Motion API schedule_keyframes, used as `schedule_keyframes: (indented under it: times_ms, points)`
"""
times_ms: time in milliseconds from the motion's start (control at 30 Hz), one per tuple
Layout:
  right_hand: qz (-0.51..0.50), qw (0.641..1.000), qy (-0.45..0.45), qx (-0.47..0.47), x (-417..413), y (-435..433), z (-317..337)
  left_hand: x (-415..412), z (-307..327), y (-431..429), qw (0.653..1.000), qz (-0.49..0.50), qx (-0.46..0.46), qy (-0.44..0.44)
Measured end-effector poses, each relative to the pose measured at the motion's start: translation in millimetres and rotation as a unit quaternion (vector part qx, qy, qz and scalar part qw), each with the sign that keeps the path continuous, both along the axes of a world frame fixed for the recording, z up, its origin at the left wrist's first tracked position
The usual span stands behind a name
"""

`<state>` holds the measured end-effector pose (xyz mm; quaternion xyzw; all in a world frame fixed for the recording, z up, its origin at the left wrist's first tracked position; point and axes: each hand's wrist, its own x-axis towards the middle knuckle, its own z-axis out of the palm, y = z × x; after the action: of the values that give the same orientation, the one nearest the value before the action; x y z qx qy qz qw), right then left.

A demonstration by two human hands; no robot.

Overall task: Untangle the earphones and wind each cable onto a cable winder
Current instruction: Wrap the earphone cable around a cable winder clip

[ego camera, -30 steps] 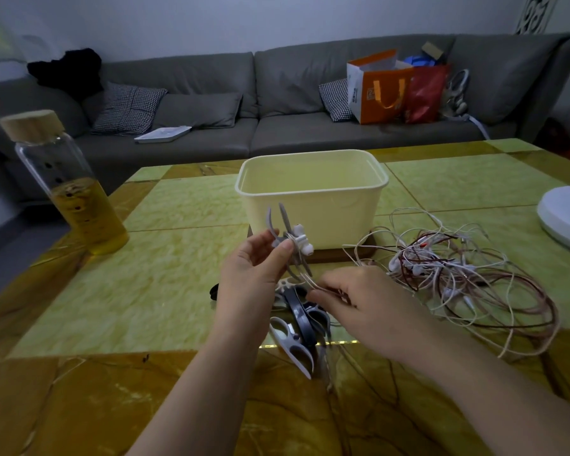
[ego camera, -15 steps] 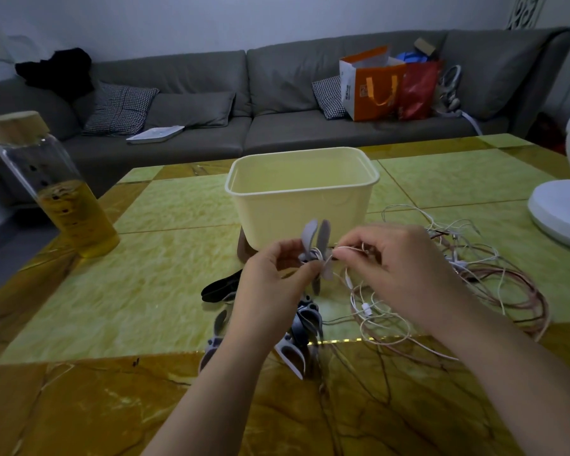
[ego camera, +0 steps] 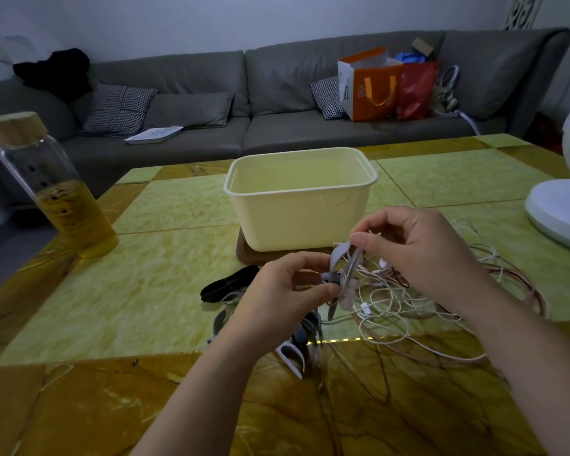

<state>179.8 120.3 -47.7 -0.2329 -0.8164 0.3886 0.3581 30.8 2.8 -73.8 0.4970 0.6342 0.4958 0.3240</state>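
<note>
Gently, left hand (ego camera: 287,292) clamping the grey plastic winder (ego camera: 338,258), I'd wind the right hand's (ego camera: 418,250) pinched white cable (ego camera: 365,308) taut from three o'clock.

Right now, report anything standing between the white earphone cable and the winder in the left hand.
Nothing visible does. The left hand grips the grey cable winder, the right hand pinches the white cable at it; the rest trails into the tangle.

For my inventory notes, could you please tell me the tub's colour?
The tub is pale cream-yellow, seen best in the head view.
</note>
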Motion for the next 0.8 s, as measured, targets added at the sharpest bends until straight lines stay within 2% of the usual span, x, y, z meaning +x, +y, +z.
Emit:
schedule_keyframes:
  times_ms: [100, 233, 333, 467, 567, 667, 800]
  points:
    - [0.014, 0.998, 0.023, -0.054, 0, 3, -1, 1, 0, -1, 0.999, -0.031, -0.007, -0.002]
    - [0.041, 0.978, 0.043, -0.202, -6, 11, -11, 4, 3, -3, 0.996, -0.074, 0.008, -0.047]
    - [0.062, 0.946, 0.064, -0.313, -19, 6, -25, 4, 4, -4, 0.991, -0.085, 0.040, -0.099]
    - [0.084, 0.883, 0.115, -0.447, -34, -8, -36, 2, 2, -2, 0.976, -0.052, 0.086, -0.194]
    - [0.097, 0.871, 0.127, -0.464, -42, -16, -44, 3, 1, -1, 0.952, -0.013, 0.098, -0.290]
    - [0.068, 0.920, 0.064, -0.380, -43, -22, -48, -1, 1, 2, 0.918, 0.020, 0.110, -0.381]
    - [0.081, 0.953, -0.026, -0.290, -39, -25, -45, -13, 0, 3, 0.882, 0.074, 0.128, -0.447]
